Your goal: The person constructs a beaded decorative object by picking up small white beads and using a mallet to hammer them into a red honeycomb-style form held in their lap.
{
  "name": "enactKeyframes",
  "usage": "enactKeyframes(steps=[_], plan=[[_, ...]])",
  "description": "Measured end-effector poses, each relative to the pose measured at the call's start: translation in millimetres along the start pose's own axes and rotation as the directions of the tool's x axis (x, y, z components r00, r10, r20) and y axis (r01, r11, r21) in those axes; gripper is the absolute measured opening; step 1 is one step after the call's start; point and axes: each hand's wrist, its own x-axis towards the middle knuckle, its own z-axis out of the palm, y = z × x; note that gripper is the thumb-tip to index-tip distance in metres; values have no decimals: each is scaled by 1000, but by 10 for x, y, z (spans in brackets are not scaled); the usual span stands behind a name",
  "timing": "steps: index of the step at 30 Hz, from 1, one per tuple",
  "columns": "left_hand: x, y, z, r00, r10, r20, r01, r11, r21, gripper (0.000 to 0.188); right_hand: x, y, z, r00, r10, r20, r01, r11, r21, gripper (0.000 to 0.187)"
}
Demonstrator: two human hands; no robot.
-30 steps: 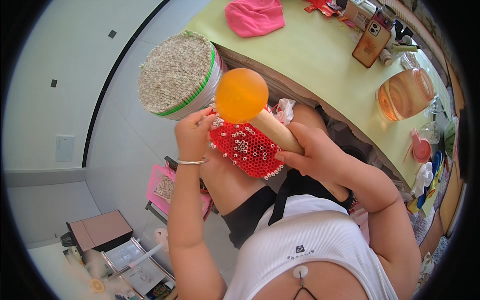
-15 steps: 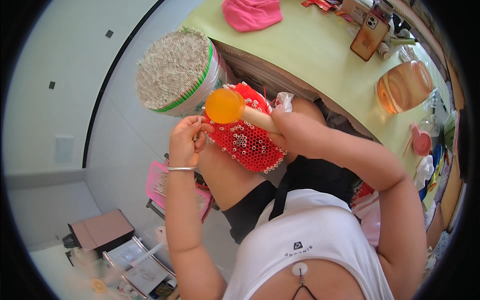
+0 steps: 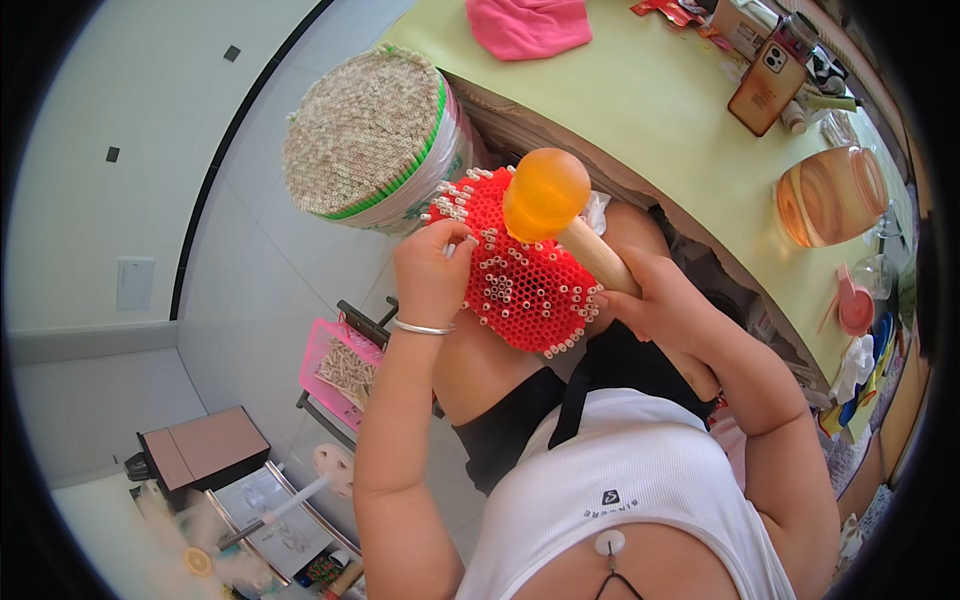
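Observation:
A rounded red bundle of honeycomb-like tubes rests across my thighs, with off-white short sticks standing in several of its holes. My right hand is closed around the wooden handle of a mallet. Its translucent orange head hangs over the far part of the bundle, hiding some holes, and the handle's end shows below my wrist. At the bundle's left edge my left hand is closed in a pinch on a short off-white stick. The fingers partly cover that stick.
Beyond my left hand stands a round tub packed with off-white sticks. A pink basket of loose sticks is low on the left. The pale green table carries a jar of amber liquid, a phone and a pink cloth.
The mallet has swung right, away from my left hand, and its head looks larger. My left hand has moved right against the bundle's edge. The whole view has shifted slightly.

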Motion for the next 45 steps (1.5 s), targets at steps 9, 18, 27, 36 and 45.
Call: enactKeyframes(steps=[9,18,27,36,45], plan=[[-8,-26,120,977,198,-73,-182,966,181,9,43,60,24,1000,-14,-1,14,997,75,28],[-93,-3,175,973,183,-143,-180,983,32,8,54,86,57,1000,-24,-9,25,994,106,26],[-55,-58,228,971,229,-66,-211,956,202,10,22,-27,141,998,-49,-25,51,996,72,29],[-168,-296,-459,873,-309,377,438,155,-886,19,67,-511,227,888,-459,-18,423,831,-361,34],[-279,-387,-624,841,-281,463,495,52,-867,28,156,-494,128,984,-170,-59,137,920,-367,34]])
